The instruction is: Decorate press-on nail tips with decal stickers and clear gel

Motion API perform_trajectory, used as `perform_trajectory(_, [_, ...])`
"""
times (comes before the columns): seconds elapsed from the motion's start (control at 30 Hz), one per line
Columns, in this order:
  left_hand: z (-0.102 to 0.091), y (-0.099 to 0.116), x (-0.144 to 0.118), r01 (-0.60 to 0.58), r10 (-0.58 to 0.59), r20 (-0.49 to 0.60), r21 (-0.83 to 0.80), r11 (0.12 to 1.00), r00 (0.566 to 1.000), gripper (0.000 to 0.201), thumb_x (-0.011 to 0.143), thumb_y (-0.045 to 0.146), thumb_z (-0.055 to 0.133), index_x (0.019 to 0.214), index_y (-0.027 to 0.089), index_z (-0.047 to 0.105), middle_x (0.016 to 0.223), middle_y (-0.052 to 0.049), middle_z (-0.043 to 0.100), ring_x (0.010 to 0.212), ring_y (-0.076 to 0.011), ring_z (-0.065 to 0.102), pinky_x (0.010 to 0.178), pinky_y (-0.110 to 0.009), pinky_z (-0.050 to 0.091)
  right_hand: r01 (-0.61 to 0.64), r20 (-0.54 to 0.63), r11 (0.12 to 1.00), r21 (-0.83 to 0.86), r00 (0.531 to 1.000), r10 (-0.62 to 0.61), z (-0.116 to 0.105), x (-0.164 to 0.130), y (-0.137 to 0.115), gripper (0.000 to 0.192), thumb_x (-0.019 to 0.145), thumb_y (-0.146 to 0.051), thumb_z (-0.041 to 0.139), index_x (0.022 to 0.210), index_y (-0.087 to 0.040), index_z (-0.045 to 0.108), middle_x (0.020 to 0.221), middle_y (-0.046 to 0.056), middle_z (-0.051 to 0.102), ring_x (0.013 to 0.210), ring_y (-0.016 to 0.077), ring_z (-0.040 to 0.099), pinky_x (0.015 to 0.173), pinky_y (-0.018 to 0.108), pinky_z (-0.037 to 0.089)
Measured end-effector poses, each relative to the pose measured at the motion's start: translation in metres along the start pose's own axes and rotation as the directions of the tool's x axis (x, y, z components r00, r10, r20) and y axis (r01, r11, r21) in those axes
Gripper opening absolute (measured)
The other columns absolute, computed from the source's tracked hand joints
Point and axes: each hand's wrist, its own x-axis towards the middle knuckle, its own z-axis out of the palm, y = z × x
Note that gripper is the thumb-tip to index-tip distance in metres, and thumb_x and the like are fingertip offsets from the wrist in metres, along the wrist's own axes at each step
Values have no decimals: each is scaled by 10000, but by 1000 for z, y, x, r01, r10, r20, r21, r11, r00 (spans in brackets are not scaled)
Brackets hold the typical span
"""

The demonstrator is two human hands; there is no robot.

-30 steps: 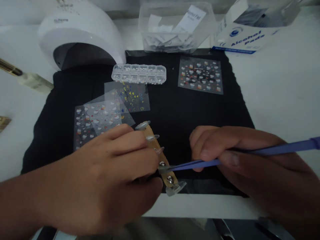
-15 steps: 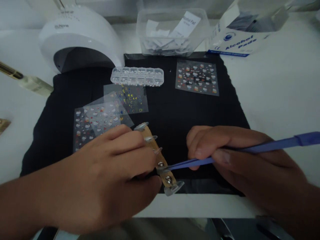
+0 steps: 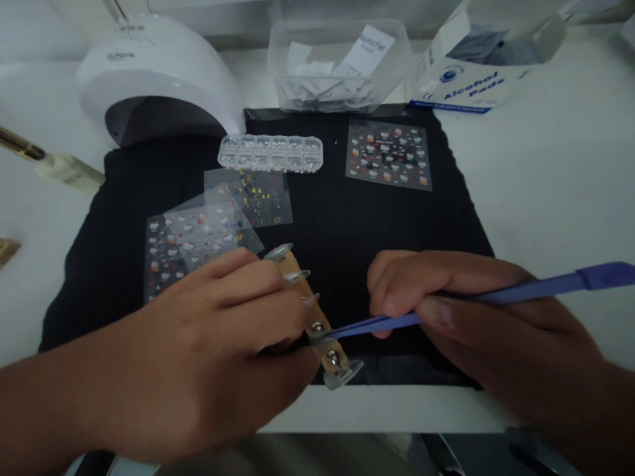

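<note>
White table (image 3: 555, 205), dim light, overlaid with a black cloth mat (image 3: 391, 225). Along the back: 1 white dome-shaped lamp (image 3: 163, 76); 1 clear plastic tub (image 3: 342, 86) of paper sachets; 1 white-and-blue cardboard carton (image 3: 461, 82), marked Alcohol Pads, flaps raised. On the mat: 1 clear plastic case (image 3: 270, 154), 12 compartments, small bits inside; 1 transparent cartoon sticker sheet (image 3: 389, 157), right; further transparent sheets (image 3: 265, 201), overlapping, left.

Item in work: 1 narrow pale wooden strip (image 3: 313, 315), above the near part of the mat, slanting, with shiny metal studs and clear plastic nail tips (image 3: 342, 375). Left hand (image 3: 213, 350): curled closed about the strip; fingertips partly hidden. Right hand (image 3: 456, 324): pinching 1 slim blue pair of tweezers (image 3: 377, 324), points at a clear tip beside the left thumb.

Handling, as judged: strip light and stiff, best gripped by its bare wooden edges; tips thin, smooth, probably slippery, easily knocked askew; tweezers light, springy, best held mid-shaft.
</note>
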Motion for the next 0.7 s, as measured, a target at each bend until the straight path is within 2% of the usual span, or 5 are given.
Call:
perform_trajectory(0.27, [0, -2, 2, -10, 10, 28, 5, 1000, 1000, 212, 972, 100, 524, 885, 151, 710, 805, -27, 584, 732, -192, 407, 649, -395, 292, 2, -4, 1000, -19, 1000, -2, 2, -2, 0, 197, 978, -254, 549, 926, -286, 736, 780, -20, 678, 732, 149, 633, 638, 308, 495])
perform_trajectory(0.4, [-2, -2, 3, -4, 4, 32, 11, 1000, 999, 227, 967, 88, 526, 878, 149, 726, 804, -23, 588, 725, -187, 410, 649, -386, 291, -9, -20, 1000, -25, 1000, 9, 1, -2, -2, 216, 980, -241, 527, 958, -299, 734, 799, -13, 687, 730, 160, 632, 627, 315, 498])
perform_trajectory(0.57, [-3, -1, 4, -2, 1, 24, 17, 1000, 1000, 258, 961, 70, 510, 829, 150, 717, 784, -24, 589, 710, -185, 409, 646, -381, 291, -24, -20, 1000, -17, 1000, 24, 2, -1, -1, 207, 957, -231, 549, 923, -302, 740, 755, -13, 675, 684, 155, 610, 586, 295, 475])
perform_trajectory(0.7, [-3, -2, 4, -3, 3, 43, 19, 1000, 999, 251, 964, 76, 506, 824, 152, 701, 790, -25, 589, 711, -186, 414, 643, -374, 285, -47, -63, 999, -12, 997, 46, 3, 0, -2, 184, 937, -247, 581, 892, -310, 747, 738, -17, 664, 674, 155, 602, 583, 288, 466])
